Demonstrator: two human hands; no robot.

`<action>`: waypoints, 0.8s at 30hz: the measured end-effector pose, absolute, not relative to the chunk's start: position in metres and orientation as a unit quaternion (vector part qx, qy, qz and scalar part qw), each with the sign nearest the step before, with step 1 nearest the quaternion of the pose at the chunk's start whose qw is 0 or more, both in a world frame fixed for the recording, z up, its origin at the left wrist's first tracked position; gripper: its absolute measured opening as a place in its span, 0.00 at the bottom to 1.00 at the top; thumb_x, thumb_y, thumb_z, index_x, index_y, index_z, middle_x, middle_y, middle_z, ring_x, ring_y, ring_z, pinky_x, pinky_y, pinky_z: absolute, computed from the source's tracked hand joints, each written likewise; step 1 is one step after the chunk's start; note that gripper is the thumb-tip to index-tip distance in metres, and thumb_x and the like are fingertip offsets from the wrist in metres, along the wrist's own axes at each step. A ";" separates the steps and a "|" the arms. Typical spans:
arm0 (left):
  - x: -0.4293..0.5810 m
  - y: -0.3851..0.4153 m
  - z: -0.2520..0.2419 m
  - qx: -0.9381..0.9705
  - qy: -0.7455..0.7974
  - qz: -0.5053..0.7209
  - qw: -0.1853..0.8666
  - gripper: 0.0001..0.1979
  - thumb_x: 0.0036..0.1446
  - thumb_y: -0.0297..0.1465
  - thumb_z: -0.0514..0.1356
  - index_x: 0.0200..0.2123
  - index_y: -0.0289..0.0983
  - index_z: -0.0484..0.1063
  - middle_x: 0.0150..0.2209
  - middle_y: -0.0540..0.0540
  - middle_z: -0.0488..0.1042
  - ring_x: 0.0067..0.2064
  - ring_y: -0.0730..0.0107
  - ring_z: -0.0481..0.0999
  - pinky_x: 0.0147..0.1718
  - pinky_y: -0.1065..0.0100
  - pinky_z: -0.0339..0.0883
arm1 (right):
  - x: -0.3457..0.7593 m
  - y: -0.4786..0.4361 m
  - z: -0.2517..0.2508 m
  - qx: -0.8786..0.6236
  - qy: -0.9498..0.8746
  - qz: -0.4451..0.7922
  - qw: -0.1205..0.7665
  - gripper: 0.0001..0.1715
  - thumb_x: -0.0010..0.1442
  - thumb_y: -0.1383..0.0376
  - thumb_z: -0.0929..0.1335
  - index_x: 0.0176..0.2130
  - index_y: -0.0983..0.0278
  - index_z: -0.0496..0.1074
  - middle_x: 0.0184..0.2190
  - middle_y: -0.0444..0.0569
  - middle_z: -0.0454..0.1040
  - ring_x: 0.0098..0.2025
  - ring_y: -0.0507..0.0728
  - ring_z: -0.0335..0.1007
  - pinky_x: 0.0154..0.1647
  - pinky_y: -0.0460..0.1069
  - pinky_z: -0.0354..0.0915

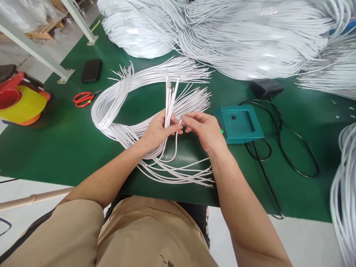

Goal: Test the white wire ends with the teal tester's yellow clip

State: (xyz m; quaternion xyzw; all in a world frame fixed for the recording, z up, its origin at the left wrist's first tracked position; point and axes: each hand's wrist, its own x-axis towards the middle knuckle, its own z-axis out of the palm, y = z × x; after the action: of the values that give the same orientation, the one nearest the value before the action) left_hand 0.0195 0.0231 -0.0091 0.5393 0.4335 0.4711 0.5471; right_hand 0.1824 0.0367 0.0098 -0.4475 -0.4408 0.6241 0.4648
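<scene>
My left hand (160,130) is closed around a small bunch of white cables (168,98), whose ends stick up above the fingers. The thumb and forefinger of my right hand (204,129) pinch the end of one white cable (176,146), close beside the left fingertips. That cable curves down and back towards the bunch. Beneath and behind my hands lies a looped bundle of white cables (104,109), its ends fanned out to the right. More loose cable ends (191,174) spread between my forearms near the table's front edge.
A teal device (257,126) with a black cord (294,168) sits right of my hands. Red-handled scissors (83,99), a black flat object (91,70) and a yellow-and-red tape dispenser (23,102) are at left. Large cable heaps (244,40) fill the back of the green table (41,155).
</scene>
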 end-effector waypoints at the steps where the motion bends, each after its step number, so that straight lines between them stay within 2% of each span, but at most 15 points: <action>1: 0.019 0.023 -0.010 0.544 0.426 0.474 0.545 0.15 0.52 0.32 0.67 0.40 0.37 0.65 0.31 0.53 0.73 0.32 0.74 0.78 0.28 0.74 0.66 | 0.182 0.036 0.010 -0.445 -0.441 0.625 0.466 0.14 0.44 0.60 0.77 0.29 0.66 0.76 0.25 0.42 0.74 0.24 0.47 0.64 0.28 0.45 0.64; 5: 0.017 0.024 -0.011 0.566 0.405 0.461 0.550 0.24 0.55 0.34 0.66 0.55 0.40 0.67 0.31 0.53 0.70 0.33 0.75 0.74 0.31 0.73 0.67 | 0.180 0.035 0.010 -0.430 -0.442 0.639 0.459 0.13 0.45 0.61 0.76 0.27 0.66 0.73 0.24 0.41 0.72 0.26 0.47 0.67 0.29 0.44 0.66; 7: 0.016 0.024 -0.011 0.576 0.404 0.445 0.555 0.24 0.56 0.34 0.65 0.56 0.40 0.68 0.30 0.53 0.69 0.32 0.76 0.72 0.32 0.73 0.67 | 0.180 0.035 0.011 -0.432 -0.433 0.653 0.447 0.09 0.46 0.64 0.74 0.26 0.65 0.71 0.21 0.40 0.70 0.24 0.47 0.66 0.27 0.44 0.66; 11: 0.015 0.024 -0.010 0.573 0.389 0.434 0.577 0.19 0.57 0.34 0.65 0.52 0.40 0.71 0.31 0.52 0.68 0.33 0.77 0.73 0.31 0.74 0.67 | 0.181 0.035 0.013 -0.433 -0.404 0.703 0.394 0.08 0.48 0.68 0.69 0.21 0.64 0.66 0.15 0.36 0.60 0.15 0.45 0.51 0.18 0.45 0.64; 13: 0.015 0.025 -0.010 0.560 0.382 0.439 0.589 0.19 0.57 0.34 0.65 0.52 0.40 0.71 0.31 0.52 0.67 0.33 0.77 0.73 0.31 0.75 0.66 | 0.182 0.034 0.015 -0.447 -0.407 0.691 0.397 0.08 0.51 0.66 0.68 0.22 0.64 0.67 0.17 0.37 0.62 0.14 0.45 0.49 0.15 0.45 0.62; 17: 0.016 0.025 -0.010 0.537 0.393 0.440 0.602 0.20 0.54 0.35 0.67 0.50 0.38 0.72 0.30 0.52 0.68 0.31 0.77 0.73 0.29 0.74 0.66 | 0.182 0.033 0.018 -0.440 -0.457 0.637 0.438 0.14 0.56 0.56 0.69 0.35 0.64 0.74 0.25 0.41 0.70 0.20 0.47 0.61 0.23 0.45 0.68; 20: 0.016 0.025 -0.009 0.524 0.392 0.439 0.616 0.20 0.53 0.35 0.68 0.49 0.37 0.71 0.29 0.53 0.69 0.30 0.77 0.73 0.29 0.75 0.66 | 0.182 0.033 0.013 -0.432 -0.520 0.609 0.414 0.13 0.54 0.58 0.72 0.33 0.65 0.74 0.28 0.44 0.73 0.27 0.49 0.69 0.29 0.45 0.69; 24: 0.016 0.026 -0.005 0.479 0.388 0.433 0.657 0.23 0.50 0.32 0.70 0.49 0.37 0.70 0.28 0.53 0.70 0.30 0.78 0.74 0.29 0.75 0.67 | 0.181 0.035 0.003 -0.463 -0.594 0.522 0.401 0.08 0.58 0.63 0.68 0.31 0.66 0.73 0.27 0.45 0.74 0.29 0.52 0.70 0.32 0.47 0.67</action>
State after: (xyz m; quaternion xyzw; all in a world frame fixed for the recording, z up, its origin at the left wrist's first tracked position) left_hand 0.0158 0.0258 -0.0045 0.4793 0.3879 0.4331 0.6575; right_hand 0.1814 0.0349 0.0027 -0.4634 -0.5936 0.5218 0.4007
